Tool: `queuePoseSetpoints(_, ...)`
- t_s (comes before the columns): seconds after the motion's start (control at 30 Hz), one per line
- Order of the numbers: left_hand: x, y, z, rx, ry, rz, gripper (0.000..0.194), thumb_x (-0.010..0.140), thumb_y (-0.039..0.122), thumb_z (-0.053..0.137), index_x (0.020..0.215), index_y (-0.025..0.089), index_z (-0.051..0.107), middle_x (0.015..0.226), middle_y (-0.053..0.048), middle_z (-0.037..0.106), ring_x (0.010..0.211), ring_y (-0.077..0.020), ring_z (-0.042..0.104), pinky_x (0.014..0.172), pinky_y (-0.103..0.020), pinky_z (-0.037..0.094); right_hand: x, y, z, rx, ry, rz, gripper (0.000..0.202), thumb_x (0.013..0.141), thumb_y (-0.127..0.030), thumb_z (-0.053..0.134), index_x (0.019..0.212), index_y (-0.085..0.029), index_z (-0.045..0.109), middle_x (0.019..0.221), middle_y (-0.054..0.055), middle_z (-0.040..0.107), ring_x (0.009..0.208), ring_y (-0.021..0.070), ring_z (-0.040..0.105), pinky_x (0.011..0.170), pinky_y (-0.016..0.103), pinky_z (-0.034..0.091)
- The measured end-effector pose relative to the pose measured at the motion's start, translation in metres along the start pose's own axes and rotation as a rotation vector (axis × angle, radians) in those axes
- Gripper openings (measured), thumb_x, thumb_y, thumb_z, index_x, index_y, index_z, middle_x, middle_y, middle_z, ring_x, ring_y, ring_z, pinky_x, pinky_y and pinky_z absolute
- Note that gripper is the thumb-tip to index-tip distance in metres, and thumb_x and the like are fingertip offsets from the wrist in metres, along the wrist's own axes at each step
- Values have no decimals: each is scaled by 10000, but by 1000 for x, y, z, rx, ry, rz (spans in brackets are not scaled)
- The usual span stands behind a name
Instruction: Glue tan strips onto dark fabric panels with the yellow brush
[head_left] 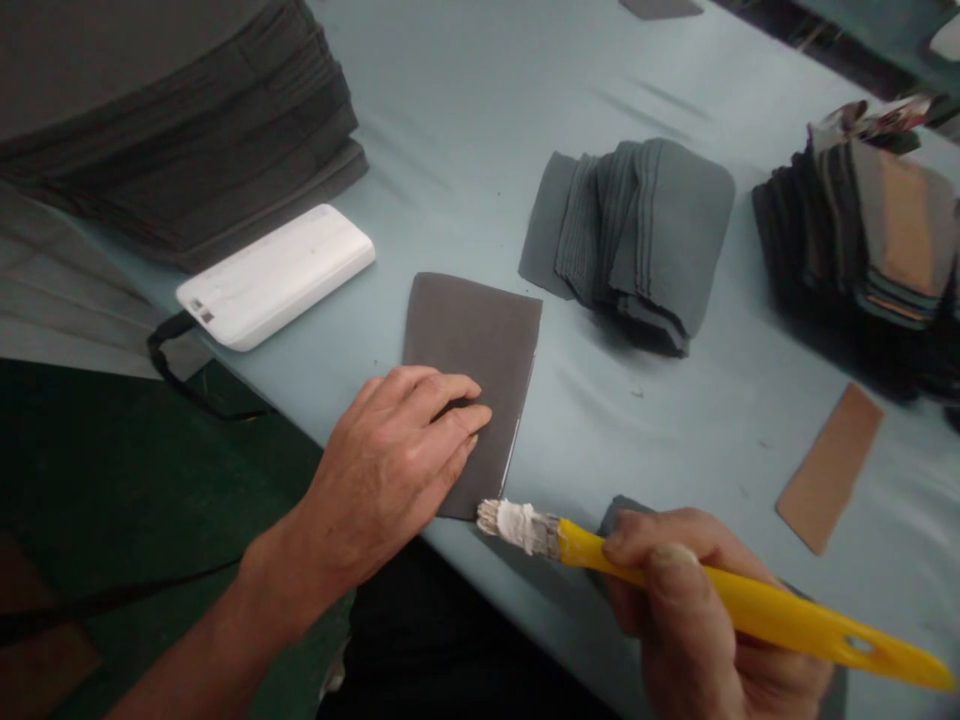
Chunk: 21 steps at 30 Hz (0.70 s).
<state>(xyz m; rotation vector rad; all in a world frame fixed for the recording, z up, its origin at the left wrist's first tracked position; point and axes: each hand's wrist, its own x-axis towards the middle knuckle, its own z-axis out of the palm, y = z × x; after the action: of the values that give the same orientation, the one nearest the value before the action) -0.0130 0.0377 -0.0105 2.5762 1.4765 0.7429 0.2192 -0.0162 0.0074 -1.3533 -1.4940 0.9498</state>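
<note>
My left hand (397, 450) lies with its fingers stretched over a dark grey rectangular piece of sheet material (480, 325), pressing it to the table near its front edge. A thin pale, shiny line runs along the sheet's right edge. In my right hand (697, 610) is a paintbrush (795, 615) with a yellow handle, gripped between thumb and fingers. White paste coats its bristles, and their tip meets the sheet's lower right corner. Another dark grey piece (626, 505) lies partly hidden beneath my right hand.
A white power bank (277, 275) with a black cable sits at the left table edge, beside a tall stack of dark sheets (187, 120). Fanned grey pieces (645, 235) lie behind the sheet. Further right are another dark stack (847, 230) and a brown strip (829, 468).
</note>
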Motion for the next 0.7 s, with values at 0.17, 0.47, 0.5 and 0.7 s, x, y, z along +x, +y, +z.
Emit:
queuePoseSetpoints(0.17,1,-1,0,-7,7,-12,236,1037,155,516,1129,184,731,1201,-68,758,1076,-272,644,853,-439,494,0,3,-1,-85,1,-44,301,1021,-383,615,809,-203,729,562,3,597,464,131,567,422,233,453)
queuePoseSetpoints(0.47,-1,-2,2,-4,26,-17,229,1021,133,527,1115,201,725,1195,-60,758,1084,-258,644,854,-418,491,17,-3,9,-82,28,-5,339,1025,-400,606,766,-209,712,492,-17,529,404,115,522,351,204,357)
queuePoseSetpoints(0.5,-1,-2,2,-5,31,-18,231,1019,127,525,1111,202,723,1192,-58,758,1084,-253,643,856,-412,487,18,-5,12,-75,60,41,364,1021,-438,611,754,-210,710,475,-24,501,385,109,485,336,206,331)
queuePoseSetpoints(0.7,-2,-4,3,-11,44,-2,265,1006,85,511,1154,203,696,1209,-45,742,1107,-247,604,902,-396,447,33,-11,27,-32,176,154,409,1003,-521,628,733,-220,692,505,-20,524,395,95,434,343,215,295)
